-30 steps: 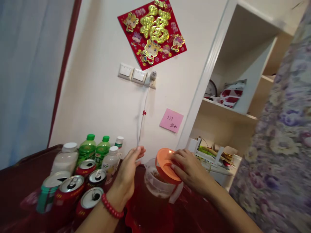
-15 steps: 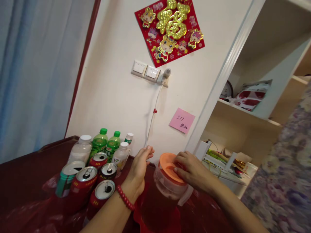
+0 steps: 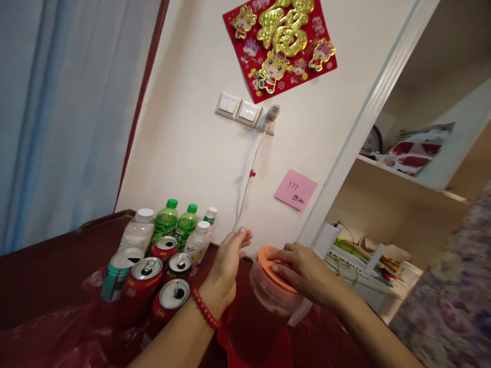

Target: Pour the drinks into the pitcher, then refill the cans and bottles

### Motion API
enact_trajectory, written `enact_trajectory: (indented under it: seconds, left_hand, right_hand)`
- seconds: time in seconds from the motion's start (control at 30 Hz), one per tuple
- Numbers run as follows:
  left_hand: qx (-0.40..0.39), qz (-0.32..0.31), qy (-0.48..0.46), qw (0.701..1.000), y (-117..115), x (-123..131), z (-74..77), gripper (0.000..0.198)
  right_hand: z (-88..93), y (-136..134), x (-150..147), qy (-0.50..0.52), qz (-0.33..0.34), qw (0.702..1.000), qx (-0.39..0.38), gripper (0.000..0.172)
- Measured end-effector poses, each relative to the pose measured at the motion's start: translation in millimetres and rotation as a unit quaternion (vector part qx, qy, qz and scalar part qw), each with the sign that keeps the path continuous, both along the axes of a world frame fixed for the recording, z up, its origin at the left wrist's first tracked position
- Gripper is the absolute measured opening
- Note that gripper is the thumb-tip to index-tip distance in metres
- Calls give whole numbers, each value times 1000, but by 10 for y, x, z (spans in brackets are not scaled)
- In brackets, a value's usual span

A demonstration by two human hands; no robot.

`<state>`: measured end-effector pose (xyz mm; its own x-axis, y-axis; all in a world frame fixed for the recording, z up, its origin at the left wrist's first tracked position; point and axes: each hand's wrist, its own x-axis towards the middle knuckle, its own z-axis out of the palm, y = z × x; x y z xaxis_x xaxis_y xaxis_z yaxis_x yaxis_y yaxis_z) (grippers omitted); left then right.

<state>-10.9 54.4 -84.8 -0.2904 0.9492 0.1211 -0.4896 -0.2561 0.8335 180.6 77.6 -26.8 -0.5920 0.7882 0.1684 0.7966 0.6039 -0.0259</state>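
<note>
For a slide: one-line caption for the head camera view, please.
Right hand rests on the orange lid of a pitcher, left hand open beside it, opened soda cans nearby.

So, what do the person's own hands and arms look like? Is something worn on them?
Both are bare as far as the picture shows them: no gloves and no sleeves in view. The left hand has a bracelet of small round red beads around the wrist. The right hand has nothing at its wrist. I see no watch and no ring, though the fingers are small in the picture.
</note>
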Motion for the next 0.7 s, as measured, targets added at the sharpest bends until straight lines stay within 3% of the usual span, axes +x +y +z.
enact_trajectory:
  seconds: [0.47, 0.7]
  left_hand:
    - [2, -38, -4, 999, -5, 214, -153, 47]
    - [-6, -12, -6, 1000, 0, 256, -159, 48]
  right_hand:
    - [30, 12, -77, -28, 1, 999, 26, 8]
    - [6, 27, -102, -50, 2, 998, 36, 7]
